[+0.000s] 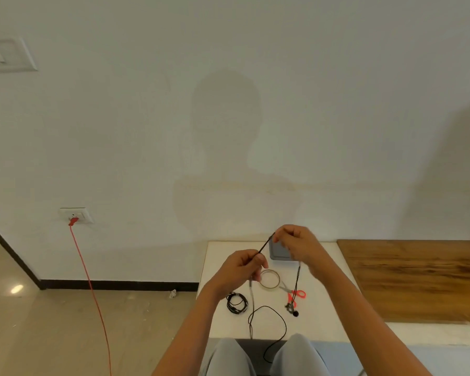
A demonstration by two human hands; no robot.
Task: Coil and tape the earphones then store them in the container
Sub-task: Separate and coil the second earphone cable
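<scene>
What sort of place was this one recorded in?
Probably a room in a home or office: a plain white wall with a socket and red cable plugged in, a polished floor with dark skirting, and a small white table.

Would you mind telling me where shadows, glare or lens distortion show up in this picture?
Head view: the person's shadow falls on the wall ahead, so light likely comes from behind; a glare spot shines on the floor at left; the wide lens skews the switch plate at upper left.
</scene>
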